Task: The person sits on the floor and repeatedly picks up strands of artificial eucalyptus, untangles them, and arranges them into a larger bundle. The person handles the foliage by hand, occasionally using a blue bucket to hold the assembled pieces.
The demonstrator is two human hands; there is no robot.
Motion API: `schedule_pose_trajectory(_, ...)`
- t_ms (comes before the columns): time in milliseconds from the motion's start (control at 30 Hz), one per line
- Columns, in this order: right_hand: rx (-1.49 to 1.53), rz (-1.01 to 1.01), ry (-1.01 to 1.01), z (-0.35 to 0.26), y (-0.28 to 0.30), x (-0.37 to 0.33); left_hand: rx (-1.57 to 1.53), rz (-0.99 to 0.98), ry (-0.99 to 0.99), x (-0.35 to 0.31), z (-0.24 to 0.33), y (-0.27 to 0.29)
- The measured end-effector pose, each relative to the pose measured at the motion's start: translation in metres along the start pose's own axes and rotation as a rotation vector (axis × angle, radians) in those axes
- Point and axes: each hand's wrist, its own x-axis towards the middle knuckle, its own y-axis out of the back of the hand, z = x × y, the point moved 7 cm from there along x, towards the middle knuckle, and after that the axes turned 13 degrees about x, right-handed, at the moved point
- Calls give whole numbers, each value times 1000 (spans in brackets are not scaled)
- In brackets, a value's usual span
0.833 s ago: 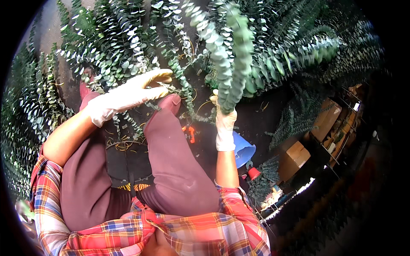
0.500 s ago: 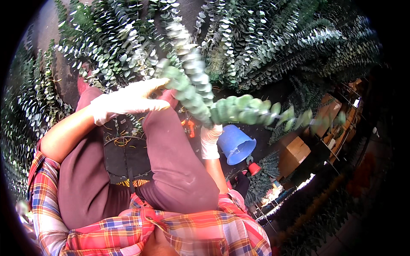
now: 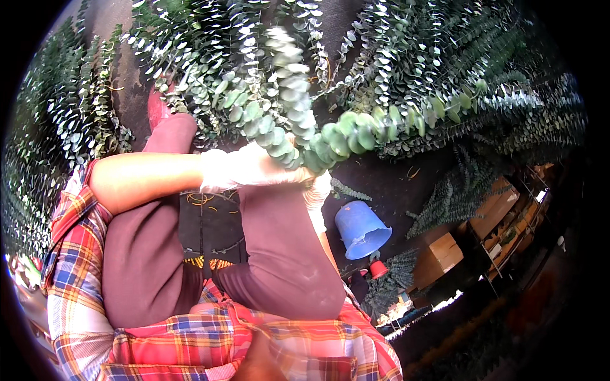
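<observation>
Both my hands wear white gloves and meet above my right knee, at the base of several leafy eucalyptus stems (image 3: 343,136). My right hand (image 3: 317,191) is closed round the lower ends. Against it presses my left hand (image 3: 257,164), its fingers curled at the same base and partly hidden behind the round leaves. The stems fan out from there: one leans far left, one points away and is smeared by motion, one reaches far right.
Large heaps of eucalyptus branches (image 3: 406,57) cover the far floor and the left side. To the right lie a tipped blue bucket (image 3: 359,230), a small red pot (image 3: 378,269) and a cardboard box (image 3: 438,260). Shelving with boxes (image 3: 508,228) stands beyond.
My left hand, open and apart before, has moved right to the stem base beside my right hand. The right-hand stem has swung upward.
</observation>
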Motion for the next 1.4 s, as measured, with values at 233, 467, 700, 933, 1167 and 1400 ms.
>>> schedule_pose_trajectory(233, -59, -37, -20, 1, -7, 2, 205, 155, 91, -1, -32, -7)
schedule_pose_trajectory(467, -115, -28, -33, 6, -5, 2, 115, 52, 205, 4, -40, -11)
schedule_pose_trajectory(700, -201, -33, -26, 14, -10, 7, 123, -15, 309, 2, -35, -4)
schedule_pose_trajectory(933, -454, -14, 25, 31, -11, 10, -50, 32, 308, 8, -31, 0)
schedule_pose_trajectory(1167, -835, -88, 139, 53, -35, 19, -294, 229, 280, 8, -29, 19)
schedule_pose_trajectory(1400, -798, -110, 99, 73, -43, 22, -258, 137, 271, 13, -62, 6)
